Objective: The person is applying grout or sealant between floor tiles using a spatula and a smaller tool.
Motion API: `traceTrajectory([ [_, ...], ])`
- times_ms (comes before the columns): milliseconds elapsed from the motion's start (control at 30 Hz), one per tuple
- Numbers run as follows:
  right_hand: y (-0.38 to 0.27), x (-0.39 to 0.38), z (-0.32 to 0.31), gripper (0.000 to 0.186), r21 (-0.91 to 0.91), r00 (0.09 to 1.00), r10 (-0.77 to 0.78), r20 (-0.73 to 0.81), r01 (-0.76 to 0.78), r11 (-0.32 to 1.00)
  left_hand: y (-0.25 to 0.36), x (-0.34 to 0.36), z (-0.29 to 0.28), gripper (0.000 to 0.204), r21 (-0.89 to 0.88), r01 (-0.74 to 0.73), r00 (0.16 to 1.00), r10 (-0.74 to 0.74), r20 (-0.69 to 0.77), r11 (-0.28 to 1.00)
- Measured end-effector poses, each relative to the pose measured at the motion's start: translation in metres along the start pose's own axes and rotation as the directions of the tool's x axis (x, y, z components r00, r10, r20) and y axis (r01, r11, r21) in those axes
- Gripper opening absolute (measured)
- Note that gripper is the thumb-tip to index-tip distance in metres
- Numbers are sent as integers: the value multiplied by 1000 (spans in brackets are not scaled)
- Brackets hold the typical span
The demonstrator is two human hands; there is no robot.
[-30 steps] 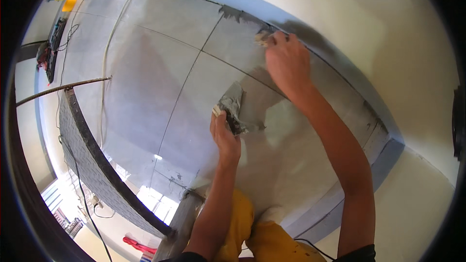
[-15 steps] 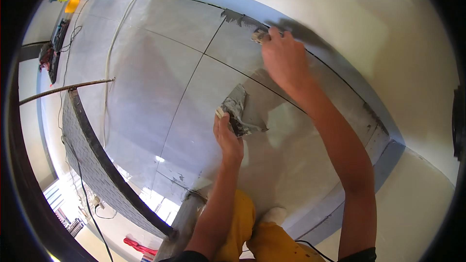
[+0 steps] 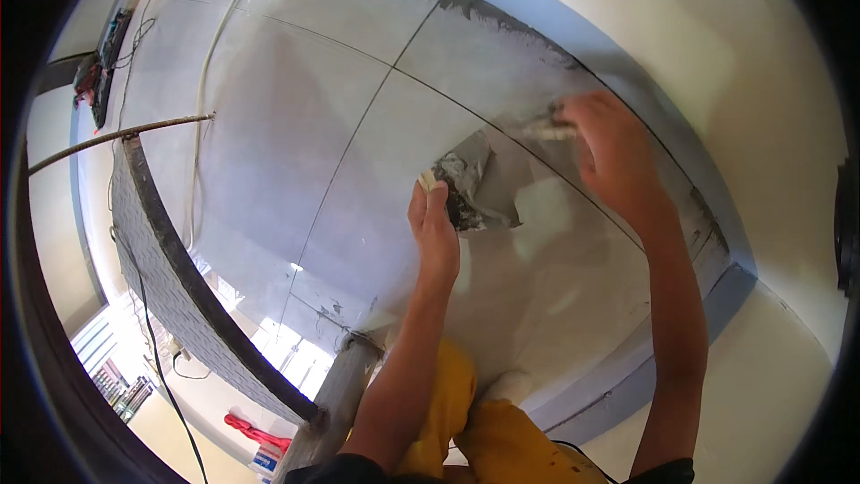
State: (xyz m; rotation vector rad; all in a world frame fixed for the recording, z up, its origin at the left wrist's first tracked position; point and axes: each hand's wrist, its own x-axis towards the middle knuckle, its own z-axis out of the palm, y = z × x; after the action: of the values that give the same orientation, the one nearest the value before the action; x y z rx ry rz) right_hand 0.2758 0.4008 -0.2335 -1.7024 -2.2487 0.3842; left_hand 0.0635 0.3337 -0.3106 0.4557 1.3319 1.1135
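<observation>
Over tiled flr (image 3: 269,161), L hand (image 3: 435,220) clamped on smeared scraper (image 3: 475,181), R hand (image 3: 614,152) on blurred tool (image 3: 548,133).

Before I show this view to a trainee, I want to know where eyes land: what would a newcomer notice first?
Probably the left hand, near the middle, gripping a broad blade smeared with grey paste. Next, to its upper right, the blurred right hand with a small tool over the tiled floor. The dark grey smear along the floor's top edge also stands out.
</observation>
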Motion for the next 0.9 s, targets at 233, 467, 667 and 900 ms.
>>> traceTrajectory([
  [233, -29, -25, 12, 38, 135, 955, -297, -5, 295, 946, -1, -4, 10, 22, 84, -71, 996, 66, 61, 994],
  [467, -5, -26, -19, 33, 140, 931, -329, 156, 309, 941, -2, -1, -3, 20, 53, -76, 990, 82, -117, 996],
  [667, 40, -21, 7, 29, -222, 993, 21, -113, -46, 974, 2, -4, 8, 26, -94, 27, 999, -31, -34, 995],
  [900, 19, 8, 65, 21, -527, 977, 109, -181, -190, 828, 7, -5, 7, 26, -161, 41, 997, -52, -62, 986],
])
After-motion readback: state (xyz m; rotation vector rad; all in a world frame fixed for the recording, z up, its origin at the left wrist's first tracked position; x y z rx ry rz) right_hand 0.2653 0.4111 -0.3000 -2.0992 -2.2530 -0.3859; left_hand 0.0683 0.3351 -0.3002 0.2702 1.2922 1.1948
